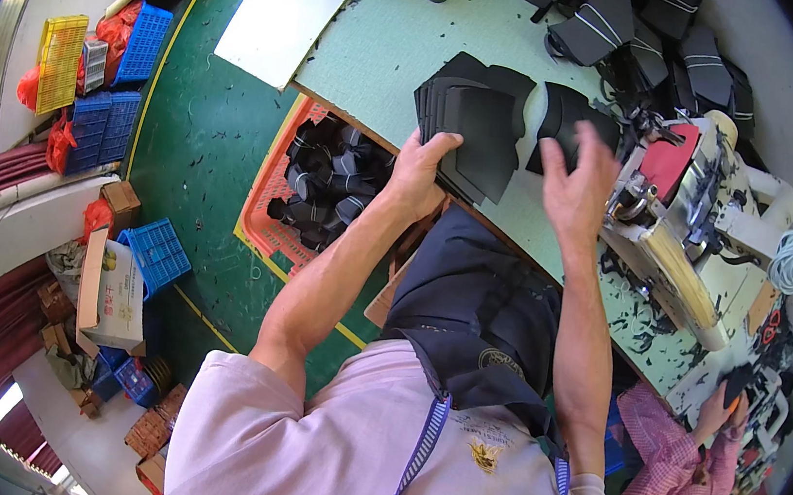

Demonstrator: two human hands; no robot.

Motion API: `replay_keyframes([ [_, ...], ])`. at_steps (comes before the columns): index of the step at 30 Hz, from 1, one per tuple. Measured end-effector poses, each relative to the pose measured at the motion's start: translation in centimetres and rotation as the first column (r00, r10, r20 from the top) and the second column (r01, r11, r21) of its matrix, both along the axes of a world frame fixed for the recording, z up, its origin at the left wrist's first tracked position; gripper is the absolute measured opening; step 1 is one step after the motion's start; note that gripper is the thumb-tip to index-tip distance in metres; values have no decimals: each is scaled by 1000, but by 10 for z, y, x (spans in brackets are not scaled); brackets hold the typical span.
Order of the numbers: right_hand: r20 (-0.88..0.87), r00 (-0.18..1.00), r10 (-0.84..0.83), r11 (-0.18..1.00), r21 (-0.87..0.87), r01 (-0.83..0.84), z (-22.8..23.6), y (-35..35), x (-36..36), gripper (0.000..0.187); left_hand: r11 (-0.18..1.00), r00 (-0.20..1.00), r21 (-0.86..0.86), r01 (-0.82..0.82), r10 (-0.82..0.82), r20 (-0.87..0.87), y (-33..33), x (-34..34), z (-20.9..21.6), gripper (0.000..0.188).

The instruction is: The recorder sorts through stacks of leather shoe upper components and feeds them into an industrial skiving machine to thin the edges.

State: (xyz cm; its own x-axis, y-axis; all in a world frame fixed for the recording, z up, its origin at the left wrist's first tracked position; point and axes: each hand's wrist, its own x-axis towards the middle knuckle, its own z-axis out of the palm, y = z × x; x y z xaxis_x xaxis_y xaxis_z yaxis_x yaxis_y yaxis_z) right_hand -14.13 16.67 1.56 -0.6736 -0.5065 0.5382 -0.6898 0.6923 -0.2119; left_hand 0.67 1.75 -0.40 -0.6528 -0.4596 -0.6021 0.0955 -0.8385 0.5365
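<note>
My left hand (417,174) grips the near edge of a fanned stack of flat black cut pieces (486,131), thumb on top. The stack rests at the front edge of the pale green worktable (378,65). Just to its right lies a smaller pile of black pieces (561,105), with curved edges. Over the near side of that pile hovers my right hand (579,188), its thumb and fingers apart and slightly blurred. Nothing shows between them. Whether its fingertips touch the pile I cannot tell.
Right of my right hand stands a sewing machine (679,211) amid black scraps. Black pieces with pale lines (597,31) heap at the back. An orange crate (266,194) of black bundles sits left, below the table. A co-worker in a pink checked sleeve (661,454) works at lower right.
</note>
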Motion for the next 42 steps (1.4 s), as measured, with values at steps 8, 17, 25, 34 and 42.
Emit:
replay_keyframes([
  [8, 926, 81, 368, 878, -375, 299, -15, -31, 22, 27, 988, 991, -68, -136, 136, -3, -10, 20, -5, 33],
  [17, 909, -81, 409, 904, -392, 169, 4, -35, 35, 31, 708, 940, -621, 335, -206, 272, 16, 10, 23, 65],
  [25, 881, -172, 440, 860, -358, 364, 15, -3, 17, 19, 896, 960, -346, 280, -257, 112, 25, -8, 23, 62],
  [34, 192, 981, 30, 997, -69, -17, -5, -3, -9, 60, 999, 999, 49, -7, 9, -34, -4, -1, 21, 34],
  [42, 946, 69, 315, 918, -323, 231, -20, -35, 13, 49, 954, 984, -261, 145, -111, 141, -11, 10, 18, 33],
])
